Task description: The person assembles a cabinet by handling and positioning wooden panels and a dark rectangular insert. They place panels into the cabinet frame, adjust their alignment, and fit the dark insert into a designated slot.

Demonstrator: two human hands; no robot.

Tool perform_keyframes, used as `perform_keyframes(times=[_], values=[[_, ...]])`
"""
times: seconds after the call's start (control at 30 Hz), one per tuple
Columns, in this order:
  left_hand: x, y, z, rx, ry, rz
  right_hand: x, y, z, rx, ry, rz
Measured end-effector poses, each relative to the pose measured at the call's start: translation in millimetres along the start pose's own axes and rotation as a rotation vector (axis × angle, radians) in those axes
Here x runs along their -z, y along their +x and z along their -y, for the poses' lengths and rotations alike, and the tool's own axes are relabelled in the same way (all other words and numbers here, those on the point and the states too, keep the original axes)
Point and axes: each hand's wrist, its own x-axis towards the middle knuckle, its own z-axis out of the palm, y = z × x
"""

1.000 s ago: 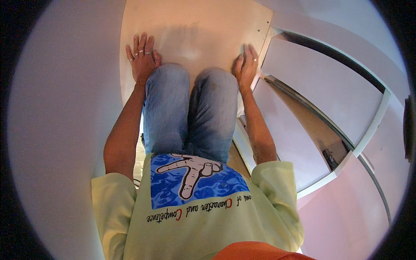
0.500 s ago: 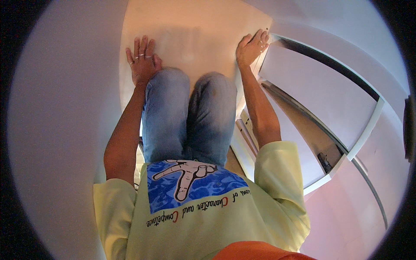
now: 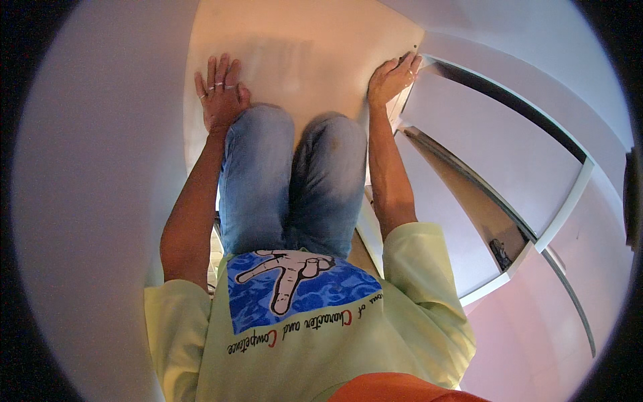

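Note:
A broad tan wooden panel (image 3: pixel 308 60) spans the upper middle, and my knees in blue jeans (image 3: pixel 261 167) rest against its near part. Along the panel's left side, my left hand (image 3: pixel 222 100) lies flat with its fingers spread and rings on some of them. At the right edge, my right hand (image 3: pixel 390 82) presses its palm side to the panel. Its fingers stretch out toward the corner, close to a small dark hole. Neither hand holds anything loose.
A pale wall (image 3: pixel 100 174) runs close along my left side. To the right stands a white shelf unit or cabinet (image 3: pixel 492 141) with dark gaps and a brown inner board (image 3: pixel 462 184). A small black object (image 3: pixel 499 253) lies inside it.
My right hand has shifted slightly right and nearer along the panel's edge, and my right elbow has drawn inward. My left hand stays in place.

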Motion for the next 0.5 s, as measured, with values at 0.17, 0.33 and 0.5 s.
perform_keyframes(times=[0.17,0.33,0.5], values=[[1.6,0.5,-0.1,0.003,0.019,-0.010,-4.0,-3.0,0.6,-0.094,0.164,-0.094],[3.9,-1.9,-3.9,0.037,0.071,0.065,-8.9,-3.1,-9.4,-0.045,-0.012,0.000],[5.6,-1.5,-4.0,0.029,0.056,0.040,-10.0,-3.0,-9.2,-0.040,-0.017,-0.002]])
